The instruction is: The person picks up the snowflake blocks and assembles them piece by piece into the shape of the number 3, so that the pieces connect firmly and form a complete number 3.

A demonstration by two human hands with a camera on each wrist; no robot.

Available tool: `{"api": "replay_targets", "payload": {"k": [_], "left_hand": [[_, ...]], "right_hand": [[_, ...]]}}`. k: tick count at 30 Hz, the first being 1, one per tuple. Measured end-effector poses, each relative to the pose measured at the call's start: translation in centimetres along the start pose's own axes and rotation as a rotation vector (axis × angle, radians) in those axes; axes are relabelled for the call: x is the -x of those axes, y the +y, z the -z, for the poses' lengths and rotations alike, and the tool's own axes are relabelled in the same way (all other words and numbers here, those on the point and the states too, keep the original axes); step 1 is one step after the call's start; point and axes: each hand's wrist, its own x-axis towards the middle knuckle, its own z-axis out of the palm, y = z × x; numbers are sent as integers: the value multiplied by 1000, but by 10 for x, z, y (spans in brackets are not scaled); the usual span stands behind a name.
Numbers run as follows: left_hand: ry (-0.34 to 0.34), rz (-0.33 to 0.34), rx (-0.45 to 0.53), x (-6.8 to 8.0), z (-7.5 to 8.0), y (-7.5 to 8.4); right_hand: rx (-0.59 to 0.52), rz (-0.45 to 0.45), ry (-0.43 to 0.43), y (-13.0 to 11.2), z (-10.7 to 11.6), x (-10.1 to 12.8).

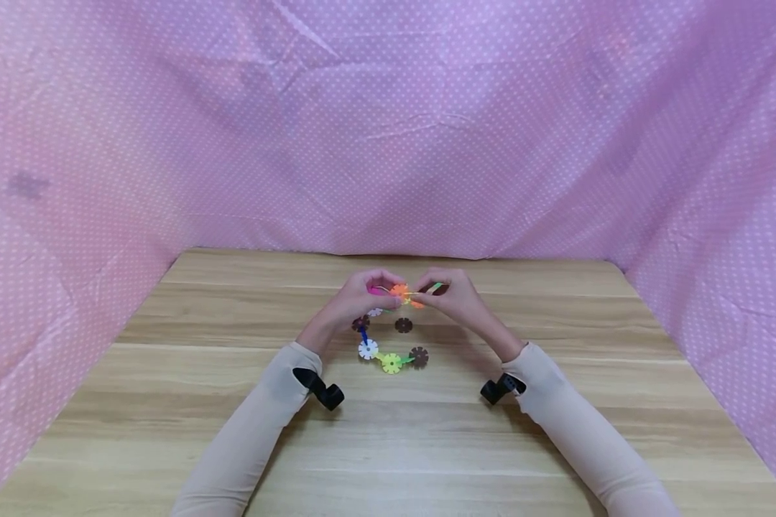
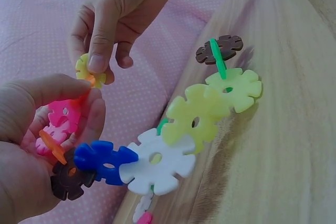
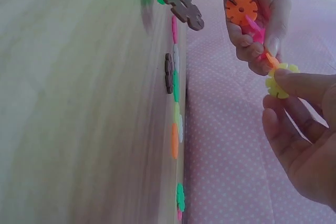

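My left hand (image 1: 376, 289) and right hand (image 1: 435, 293) meet above the wooden table (image 1: 388, 445). The left hand (image 2: 79, 108) grips one end of a chain of snowflake discs, with pink discs (image 2: 60, 119) and an orange disc (image 3: 241, 9) among its fingers. Against that end, the right hand (image 3: 286, 90) pinches a yellow disc (image 2: 89, 72) between thumb and fingers. The chain hangs down to the table through a blue disc (image 2: 102, 161), a white disc (image 1: 368, 350), a yellow disc (image 1: 391, 363) and a brown disc (image 1: 418, 356).
A loose brown disc (image 1: 404, 325) lies on the table below the hands. In the right wrist view, several more discs (image 3: 175, 103) lie flat on the wood. Pink dotted cloth (image 1: 388, 143) walls in the back and both sides.
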Motion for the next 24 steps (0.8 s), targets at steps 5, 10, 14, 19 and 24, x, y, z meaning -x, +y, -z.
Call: {"api": "replay_targets", "payload": {"k": [5,10,14,19,24], "left_hand": [[26,12,-57,-1,0,-1],[50,32,-77,-1,2,-1],[44,52,-85,-1,5,-1],[37,54,-112,0,8,-1],[41,58,-134,1,11,1]], "right_hand": [[6,-32,-38,3,5,-1],[11,-69,-73,5,10,-2],[26,-93,-104,7,14,-2],[53,-154,-216,13,15,-1],[43,-118,-385,19,10,-3]]}}
